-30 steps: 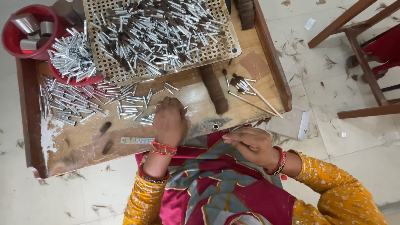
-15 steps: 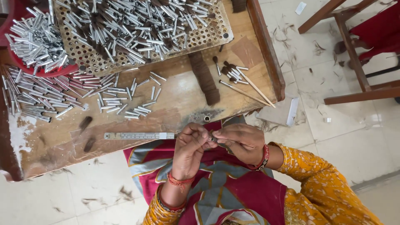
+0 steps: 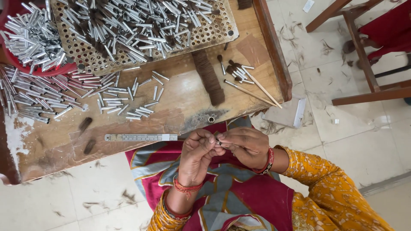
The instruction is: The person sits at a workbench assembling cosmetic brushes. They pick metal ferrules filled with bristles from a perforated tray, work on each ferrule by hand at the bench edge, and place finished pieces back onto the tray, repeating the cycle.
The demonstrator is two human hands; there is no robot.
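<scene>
metal tube pinched between left hand, right hand, unchanged; view shifted.

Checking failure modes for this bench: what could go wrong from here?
1. The left hand and right hand pinch a small metal tube over the lap, off the table; if the grip slips, it likely drops into the cloth or onto the floor.
2. The ruler lies at the table's near edge and could be knocked off.
3. Loose tubes could roll.
</scene>
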